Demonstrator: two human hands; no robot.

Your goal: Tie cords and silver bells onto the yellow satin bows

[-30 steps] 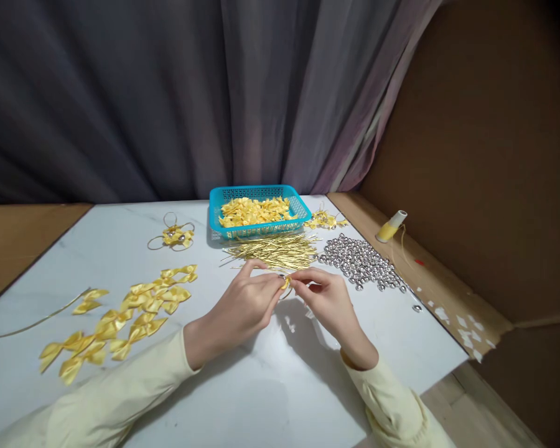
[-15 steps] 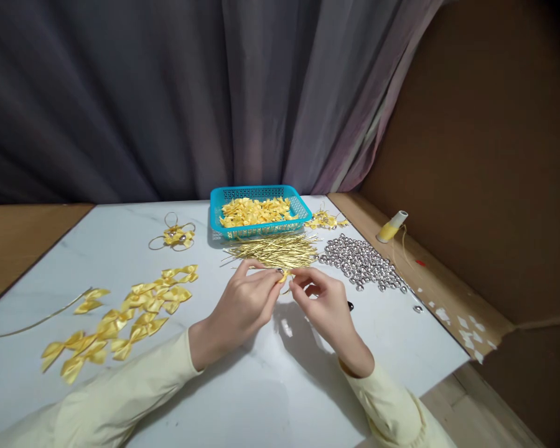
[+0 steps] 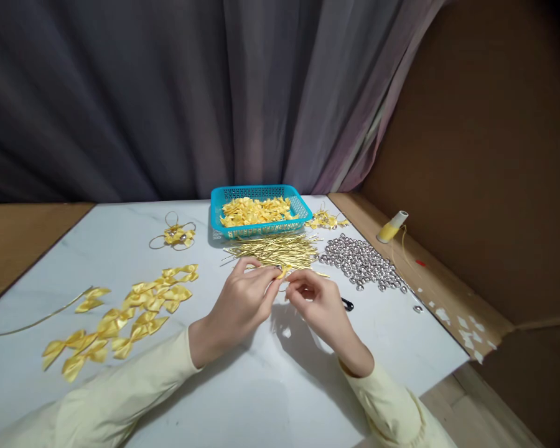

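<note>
My left hand (image 3: 242, 295) pinches a small yellow ribbon bow (image 3: 284, 271) between thumb and fingertips, a silver bead beside it. Close on the right, the fingers of my right hand (image 3: 318, 305) are closed on a thin gold wire (image 3: 282, 289) that curves out below the bow; the fingertips partly hide it. Loose yellow bows (image 3: 135, 311) lie in a group left of my left hand. Just beyond both hands is a pile of gold wire pieces (image 3: 275, 250), with a heap of silver beads (image 3: 361, 261) to its right.
A blue basket (image 3: 214, 214) of yellow bows stands at the back. Wired bow pieces (image 3: 175, 236) lie at back left, more (image 3: 326, 219) at back right. A black-ended object (image 3: 348, 304) shows behind my right hand. A thread cone (image 3: 392, 226) stands on the cardboard at right.
My right hand has shifted slightly left and down, its fingers drawn closer together near the bow. More of the black object shows. My left hand stays almost still.
</note>
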